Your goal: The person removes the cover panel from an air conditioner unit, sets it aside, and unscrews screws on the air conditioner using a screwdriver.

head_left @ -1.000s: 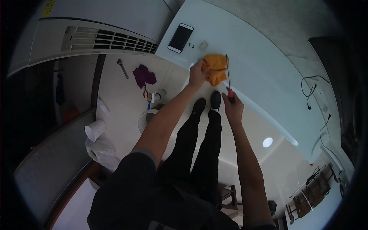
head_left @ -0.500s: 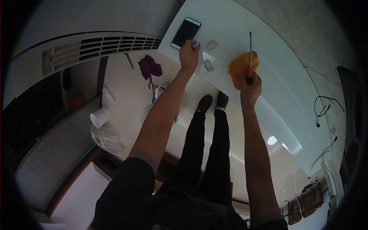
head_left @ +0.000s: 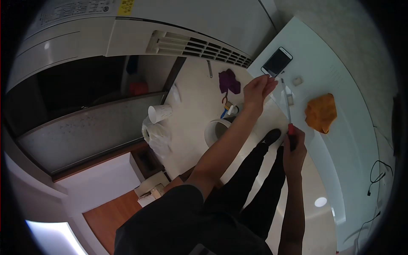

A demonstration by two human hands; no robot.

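Observation:
My left hand [head_left: 259, 90] is closed in a pinch beside the phone, near the screwdriver's tip; what its fingertips hold is too small to make out. In my right hand [head_left: 294, 148] is the red and black handle of a screwdriver [head_left: 287, 104], its shaft pointing up toward the left hand. The orange cloth [head_left: 321, 113] lies crumpled on the white surface [head_left: 352, 140], right of the screwdriver. A phone [head_left: 277, 62] with a dark screen lies near the surface's far end. Two small pale pieces [head_left: 297, 81] rest between phone and cloth.
On the floor are a purple cloth [head_left: 229, 81], red-handled pliers [head_left: 225, 98], a white bucket [head_left: 214, 132], a white cup-shaped container [head_left: 160, 113] and a plastic bag [head_left: 157, 138]. A vented white unit [head_left: 204, 46] stands at upper left. Black cables [head_left: 380, 174] lie at right.
The view has swung left. My right hand has let go of the orange cloth, keeping the screwdriver, and has brought its tip close to my left hand, which has moved from the cloth toward the phone.

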